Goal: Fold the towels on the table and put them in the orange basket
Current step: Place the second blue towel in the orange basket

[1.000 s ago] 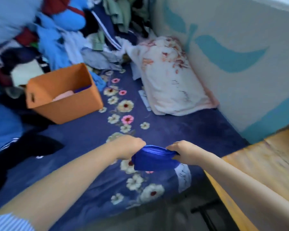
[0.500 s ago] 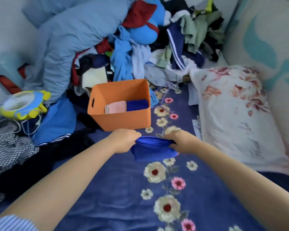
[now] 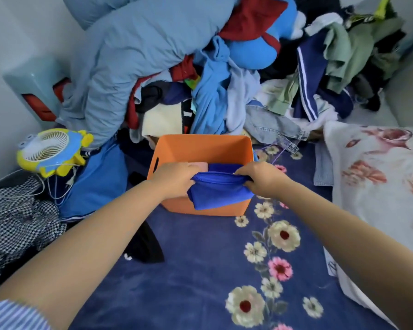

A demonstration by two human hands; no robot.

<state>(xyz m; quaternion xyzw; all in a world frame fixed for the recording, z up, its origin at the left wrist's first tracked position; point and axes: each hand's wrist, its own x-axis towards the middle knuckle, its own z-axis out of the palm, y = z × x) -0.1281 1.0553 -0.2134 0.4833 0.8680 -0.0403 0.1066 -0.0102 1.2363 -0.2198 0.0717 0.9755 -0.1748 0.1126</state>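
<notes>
— While both hands hold that folded blue towel over the near edge of the orange basket, which step would you call this?

— The putting-in step, I'd judge. The folding looks done: the towel is a compact bundle, its lower part hanging in front of the basket's near wall, its top edge level with the rim.

— And the grip?

— The left hand has its fingers curled closed around the towel's left end; the right hand is pinched closed on the right end. Neither is open at all.

— Anything already inside?

— A pink towel at the left, mostly hidden behind the left hand, and another dark blue towel beside it, both low in the basket.

— So what does the next move call for?

— Carrying the bundle forward past the rim, lowering it onto the ones inside, then letting go with both hands together so the folds don't spring apart. The hanging lower edge might catch on the near wall, so it probably needs lifting a little first.
</notes>
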